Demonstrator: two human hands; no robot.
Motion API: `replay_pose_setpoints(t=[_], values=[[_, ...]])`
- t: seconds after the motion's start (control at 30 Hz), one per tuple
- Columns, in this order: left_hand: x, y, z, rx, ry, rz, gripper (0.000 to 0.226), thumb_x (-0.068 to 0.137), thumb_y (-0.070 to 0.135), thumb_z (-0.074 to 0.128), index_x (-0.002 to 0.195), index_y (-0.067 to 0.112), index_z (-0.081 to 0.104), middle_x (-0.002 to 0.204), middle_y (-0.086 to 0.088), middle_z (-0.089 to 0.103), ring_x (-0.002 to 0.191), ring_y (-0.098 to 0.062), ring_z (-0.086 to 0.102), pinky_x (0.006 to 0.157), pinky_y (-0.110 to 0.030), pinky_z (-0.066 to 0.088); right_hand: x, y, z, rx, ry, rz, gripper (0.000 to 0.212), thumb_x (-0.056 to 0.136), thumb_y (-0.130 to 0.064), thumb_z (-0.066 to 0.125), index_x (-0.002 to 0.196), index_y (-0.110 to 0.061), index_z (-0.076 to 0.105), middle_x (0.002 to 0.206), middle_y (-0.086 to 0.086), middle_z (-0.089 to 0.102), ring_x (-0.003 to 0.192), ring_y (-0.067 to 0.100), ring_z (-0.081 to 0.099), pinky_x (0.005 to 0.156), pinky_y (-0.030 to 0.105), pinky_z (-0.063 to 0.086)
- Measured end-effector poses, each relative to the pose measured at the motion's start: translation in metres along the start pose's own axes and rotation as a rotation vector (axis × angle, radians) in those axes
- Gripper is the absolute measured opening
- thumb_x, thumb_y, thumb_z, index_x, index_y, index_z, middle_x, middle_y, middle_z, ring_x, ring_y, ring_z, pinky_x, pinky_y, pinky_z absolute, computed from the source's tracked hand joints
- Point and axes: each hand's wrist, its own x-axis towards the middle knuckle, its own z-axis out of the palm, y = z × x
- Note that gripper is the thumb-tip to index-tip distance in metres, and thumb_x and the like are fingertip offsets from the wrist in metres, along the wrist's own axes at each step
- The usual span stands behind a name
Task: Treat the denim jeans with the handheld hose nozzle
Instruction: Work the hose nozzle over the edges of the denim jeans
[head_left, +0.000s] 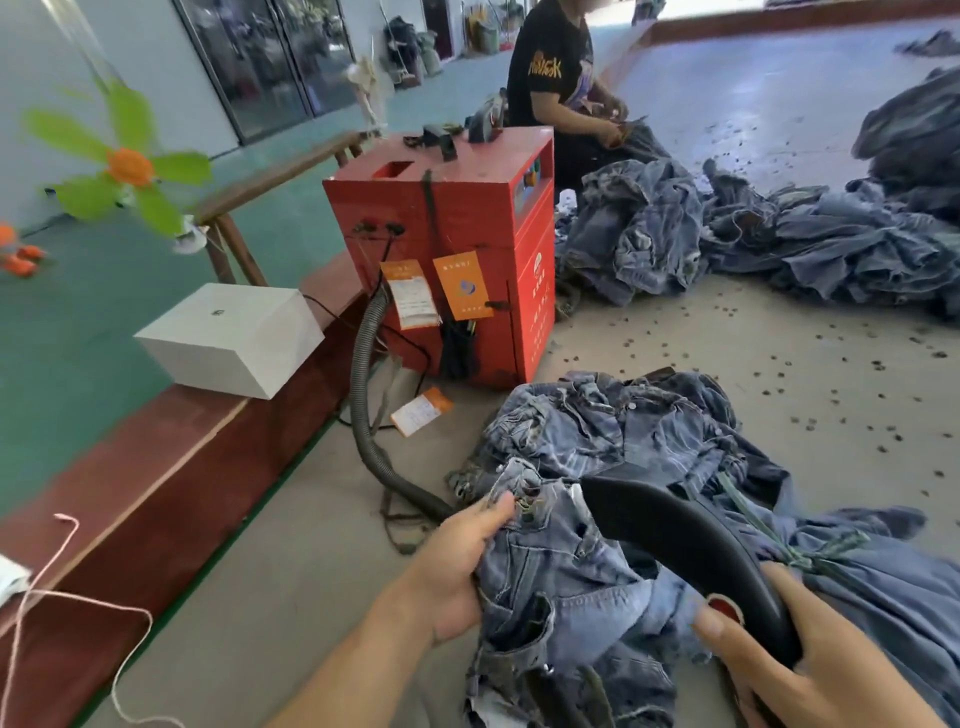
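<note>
Dusty grey concrete floor (779, 364) is carrying crumpled blue denim jeans piles (649, 431), a red metal box machine (441, 249), an orange paper tag (421, 410) and scattered dark scraps.

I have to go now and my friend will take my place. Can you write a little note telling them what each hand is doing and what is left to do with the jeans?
Left hand: grips the jeans by their bunched edge, holding them up.
Right hand: holds the black nozzle, thumb beside its red button.
Nozzle tip sits against the denim near the left hand. The hose runs to the red machine.
How much is treated cannot be told. More jeans are piled behind.
</note>
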Motion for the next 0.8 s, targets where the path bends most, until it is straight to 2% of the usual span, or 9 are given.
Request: replay_pose_setpoints(t=[0.1, 0.17, 0.23, 0.37, 0.43, 0.5, 0.57, 0.7, 0.8], values=[[0.004, 0.01, -0.008, -0.007, -0.05, 0.112, 0.037, 0.105, 0.02, 0.052, 0.137, 0.005, 0.063, 0.141, -0.024, 0.061, 0.127, -0.042, 0.062, 0.101, -0.056, 0.053, 0.0, -0.003, 0.0, 0.102, 0.018, 0.002, 0.059, 0.055, -0.073, 0.064, 0.111, -0.062, 0.05, 0.074, -0.017, 0.076, 0.063, -0.004, 0.069, 0.068, 0.028, 0.049], [0.007, 0.014, -0.009, 0.007, -0.038, 0.143, 0.04, 0.104, 0.014, 0.051, 0.142, 0.005, 0.058, 0.141, -0.024, 0.061, 0.129, -0.043, 0.06, 0.107, -0.059, 0.049, 0.001, -0.003, -0.002, 0.138, 0.002, 0.017, 0.062, 0.056, -0.072, 0.062, 0.115, -0.057, 0.051, 0.074, -0.012, 0.077, 0.062, -0.001, 0.07, 0.068, 0.029, 0.049], [0.008, 0.014, -0.007, -0.01, -0.058, 0.151, 0.042, 0.105, 0.008, 0.046, 0.146, 0.007, 0.054, 0.142, -0.024, 0.06, 0.13, -0.044, 0.059, 0.106, -0.059, 0.05, 0.002, -0.002, 0.0, 0.15, -0.029, 0.029, 0.059, 0.058, -0.07, 0.062, 0.113, -0.049, 0.055, 0.077, -0.015, 0.077, 0.066, -0.001, 0.07, 0.065, 0.022, 0.05], [0.006, 0.002, 0.006, -0.016, -0.172, 0.172, 0.046, 0.103, -0.004, 0.04, 0.144, 0.01, 0.058, 0.144, -0.026, 0.058, 0.131, -0.045, 0.057, 0.1, -0.055, 0.053, 0.002, 0.001, 0.023, 0.133, -0.112, 0.013, 0.045, 0.075, -0.056, 0.078, 0.114, -0.051, 0.057, 0.093, -0.029, 0.074, 0.08, -0.008, 0.07, 0.07, 0.015, 0.049], [0.007, -0.005, 0.011, 0.019, -0.191, 0.192, 0.05, 0.1, -0.009, 0.04, 0.143, 0.008, 0.058, 0.143, -0.028, 0.058, 0.131, -0.047, 0.056, 0.101, -0.056, 0.053, 0.009, 0.002, 0.029, 0.116, -0.119, 0.012, 0.035, 0.082, -0.047, 0.081, 0.109, -0.045, 0.059, 0.088, -0.018, 0.074, 0.072, -0.003, 0.069, 0.065, 0.011, 0.048], [0.007, -0.012, 0.014, 0.059, -0.192, 0.187, 0.053, 0.099, -0.012, 0.039, 0.145, 0.008, 0.055, 0.141, -0.029, 0.058, 0.131, -0.048, 0.056, 0.105, -0.058, 0.05, 0.019, -0.002, 0.027, 0.133, -0.121, 0.04, 0.027, 0.091, -0.043, 0.075, 0.106, -0.031, 0.056, 0.075, 0.004, 0.073, 0.059, 0.013, 0.067, 0.058, 0.021, 0.05], [0.008, -0.019, 0.017, 0.065, -0.168, 0.165, 0.053, 0.1, -0.012, 0.039, 0.146, 0.01, 0.054, 0.139, -0.026, 0.061, 0.129, -0.046, 0.059, 0.106, -0.058, 0.05, 0.027, -0.004, 0.021, 0.136, -0.099, 0.058, 0.026, 0.098, -0.04, 0.067, 0.105, -0.023, 0.049, 0.062, 0.013, 0.07, 0.05, 0.023, 0.064, 0.054, 0.031, 0.049], [0.016, -0.026, 0.019, -0.024, 0.007, 0.15, 0.043, 0.103, -0.005, 0.041, 0.138, 0.011, 0.059, 0.127, -0.022, 0.07, 0.114, -0.04, 0.07, 0.087, -0.052, 0.061, 0.02, 0.003, 0.016, 0.067, 0.064, 0.003, 0.022, 0.093, -0.042, 0.071, 0.101, -0.03, 0.054, 0.065, -0.011, 0.07, 0.051, 0.005, 0.062, 0.048, 0.015, 0.043], [0.022, -0.025, 0.019, -0.089, 0.076, 0.125, 0.03, 0.102, 0.002, 0.047, 0.127, 0.005, 0.064, 0.116, -0.025, 0.073, 0.098, -0.04, 0.075, 0.079, -0.05, 0.063, 0.012, 0.002, 0.026, -0.015, -0.037, 0.007, 0.022, 0.089, -0.046, 0.073, 0.099, -0.034, 0.057, 0.076, -0.014, 0.068, 0.058, 0.0, 0.062, 0.052, 0.011, 0.042]])
